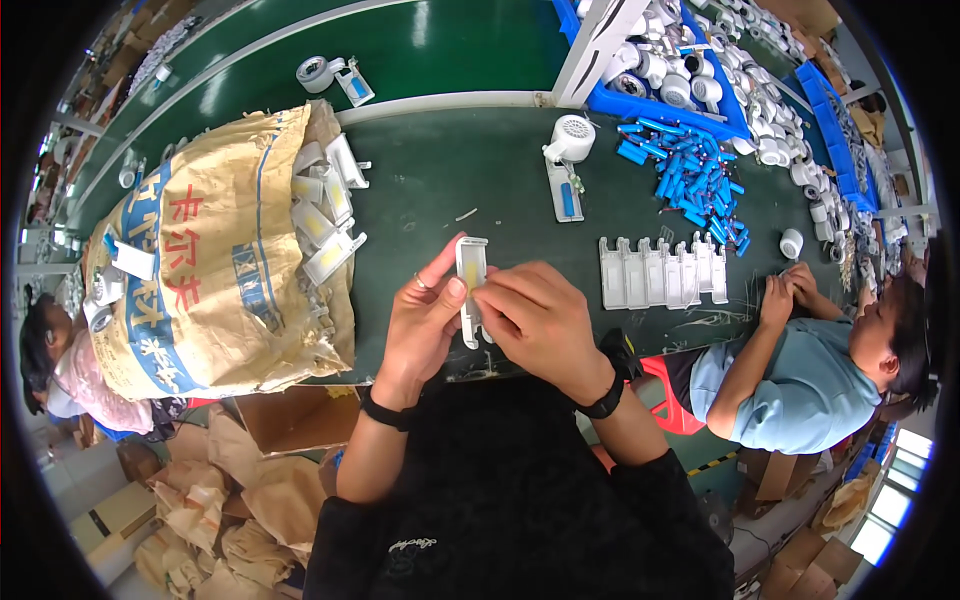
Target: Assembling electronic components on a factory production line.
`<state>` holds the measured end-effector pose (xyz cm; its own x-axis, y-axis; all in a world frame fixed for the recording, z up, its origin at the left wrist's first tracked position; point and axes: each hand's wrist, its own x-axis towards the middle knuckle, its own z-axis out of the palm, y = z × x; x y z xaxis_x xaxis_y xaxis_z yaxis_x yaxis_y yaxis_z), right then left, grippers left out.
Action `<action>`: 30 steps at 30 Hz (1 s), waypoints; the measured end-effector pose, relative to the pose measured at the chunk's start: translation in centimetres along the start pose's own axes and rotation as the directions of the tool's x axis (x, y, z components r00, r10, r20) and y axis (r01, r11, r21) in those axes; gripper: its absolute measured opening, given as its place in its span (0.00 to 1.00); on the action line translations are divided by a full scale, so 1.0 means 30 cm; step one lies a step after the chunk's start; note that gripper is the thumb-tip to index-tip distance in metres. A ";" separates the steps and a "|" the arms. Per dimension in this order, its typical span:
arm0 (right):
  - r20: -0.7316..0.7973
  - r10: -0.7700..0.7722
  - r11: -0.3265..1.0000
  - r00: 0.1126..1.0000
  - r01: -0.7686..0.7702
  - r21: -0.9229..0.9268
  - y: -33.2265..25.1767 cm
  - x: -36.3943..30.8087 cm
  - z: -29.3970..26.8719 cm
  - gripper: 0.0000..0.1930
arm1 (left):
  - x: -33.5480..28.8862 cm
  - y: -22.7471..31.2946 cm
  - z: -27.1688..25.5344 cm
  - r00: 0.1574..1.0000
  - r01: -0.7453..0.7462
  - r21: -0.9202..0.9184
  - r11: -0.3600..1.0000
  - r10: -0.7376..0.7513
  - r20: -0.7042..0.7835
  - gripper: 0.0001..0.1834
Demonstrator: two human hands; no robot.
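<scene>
While your left hand [425, 315] clamps a slim white casing [473, 258] between thumb and fingers at its left edge, your right hand [535, 312] meets it from the other side, fingers bunched at the right edge; I cannot tell whether these pinch it or merely touch. The white casing sits directly between your two sets of fingers, above the counter [425, 185], with neither hand clearly nearer; its long axis points away from your body, and its hollow, yellowish inside faces you. Ahead of your right fingers, a round-headed white device [573, 143] lies with a blue cell [568, 199] in its body. Farther to their right stands a row of white shells [660, 276], with a heap of blue cylinders [688, 175] beyond. Well left of your left fingers, a paper sack [215, 270] has similar white pieces [325, 215] at its mouth.
</scene>
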<state>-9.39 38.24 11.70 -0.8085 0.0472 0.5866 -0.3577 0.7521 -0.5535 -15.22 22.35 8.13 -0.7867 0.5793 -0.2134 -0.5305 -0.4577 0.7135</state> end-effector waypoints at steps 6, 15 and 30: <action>0.035 0.122 0.992 0.992 -0.123 0.024 0.016 -0.008 -0.008 0.10 | 0.003 0.012 -0.008 0.998 0.044 0.042 0.998 -0.042 -0.043 0.26; 0.015 0.581 0.792 0.814 -0.570 0.216 0.113 -0.173 -0.270 0.05 | 0.184 0.029 0.028 0.930 -0.009 0.893 0.451 -0.323 0.173 0.18; 0.608 0.474 0.359 0.637 -0.770 0.528 -0.039 -0.170 -0.019 0.12 | -0.390 0.016 -0.074 0.830 -0.194 0.981 0.001 0.533 0.164 0.10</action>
<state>-4.57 37.49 9.71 -0.9687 -0.0126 -0.2479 0.2477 -0.1132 -0.9622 -6.99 13.85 9.49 -0.8842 0.3477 0.3120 0.4618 0.5492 0.6965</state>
